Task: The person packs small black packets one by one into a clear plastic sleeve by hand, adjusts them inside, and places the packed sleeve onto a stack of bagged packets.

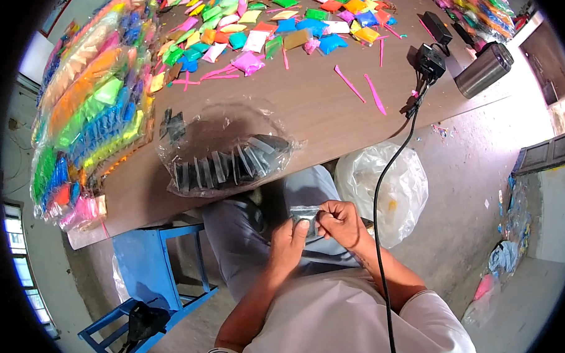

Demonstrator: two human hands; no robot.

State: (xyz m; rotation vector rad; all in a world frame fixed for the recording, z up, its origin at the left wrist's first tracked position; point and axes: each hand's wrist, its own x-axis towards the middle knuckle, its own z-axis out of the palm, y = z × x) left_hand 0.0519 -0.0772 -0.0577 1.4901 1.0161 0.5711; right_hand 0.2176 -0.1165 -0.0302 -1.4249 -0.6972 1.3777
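Small packet [303, 213], dark inside, held over the lap, just off the table's near edge. Largest first, from where I stand: brown table [321, 125], coloured packets [284, 27] strewn on its far part. Bulky plastic bag [403, 181] near the right knee. Clear bag [289, 150] on the table by the near edge, a row of dark packets [220, 166] in it. Left hand [285, 246] grips the packet's side, thumb flat on its face; right hand [342, 225] pinches near the upper right corner, fingertips partly hidden. Smallest: the pale top strip. My judgement: steady left thumb, light pressure, packet upright, strip straight, right fingers working evenly along it.
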